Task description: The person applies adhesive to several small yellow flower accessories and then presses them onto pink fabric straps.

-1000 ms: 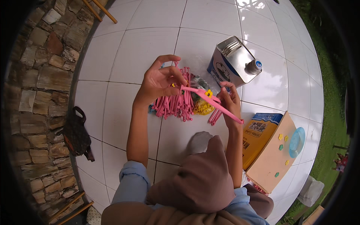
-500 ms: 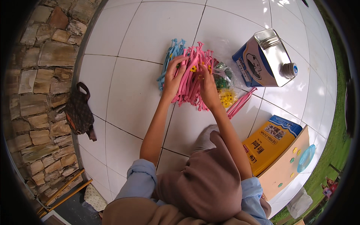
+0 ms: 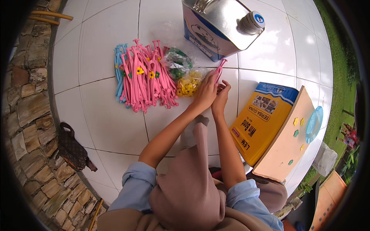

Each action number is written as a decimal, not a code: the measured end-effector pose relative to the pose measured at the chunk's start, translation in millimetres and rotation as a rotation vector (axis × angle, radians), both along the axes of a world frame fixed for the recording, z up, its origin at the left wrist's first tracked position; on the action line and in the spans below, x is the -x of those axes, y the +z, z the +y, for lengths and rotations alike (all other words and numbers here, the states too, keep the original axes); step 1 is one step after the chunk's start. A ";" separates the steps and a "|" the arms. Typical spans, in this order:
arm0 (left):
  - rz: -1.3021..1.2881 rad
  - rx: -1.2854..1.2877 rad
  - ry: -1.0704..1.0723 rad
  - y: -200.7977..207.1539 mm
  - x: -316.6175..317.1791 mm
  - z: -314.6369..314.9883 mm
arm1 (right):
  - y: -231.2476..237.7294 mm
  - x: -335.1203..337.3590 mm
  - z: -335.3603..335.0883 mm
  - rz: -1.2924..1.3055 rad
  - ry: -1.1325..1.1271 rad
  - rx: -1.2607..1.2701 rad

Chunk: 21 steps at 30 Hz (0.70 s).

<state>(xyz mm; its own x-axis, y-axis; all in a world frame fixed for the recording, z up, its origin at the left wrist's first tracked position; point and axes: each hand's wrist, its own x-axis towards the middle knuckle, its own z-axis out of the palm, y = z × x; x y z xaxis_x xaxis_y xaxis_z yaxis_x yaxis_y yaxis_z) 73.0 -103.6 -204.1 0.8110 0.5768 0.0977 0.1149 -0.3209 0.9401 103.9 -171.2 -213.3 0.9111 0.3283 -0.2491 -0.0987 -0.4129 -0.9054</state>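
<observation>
- The left hand reaches in over the near part of a small bundle of pink bands; their flared ends show beyond its fingers. The fingers lie close together, and I cannot tell whether they have gripped the bundle or only rest on it.
- The right hand is just beside the left, its fingers half curled; the inside of its grip is hidden, so I cannot tell if it has hold of anything.
- The bundle lies between the bags and the yellow tin, near the tall can's foot.
- A clear plastic bag holds many yellow flower pieces — just left of the left hand.
- Against it, a second clear bag holds green pieces, their shapes blurred by the crumpled film.
- The tall metal can stands upright with its screw cap on; its contents are out of sight.
- A yellow-and-blue tin lies on its side, contents hidden, a tan board along its right edge. Yellow and green flower pieces dot the board.
- A pale blue round dish sits at the board's right edge — what it holds is unclear.
- Left of the bags lies a pile of pink bands, some with flowers, beside blue bands.
</observation>
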 end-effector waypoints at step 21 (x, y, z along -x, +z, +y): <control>-0.372 -0.693 -0.070 255.5 10.0 -9.0 | 320.3 -20.8 -93.4 -0.096 0.198 -0.468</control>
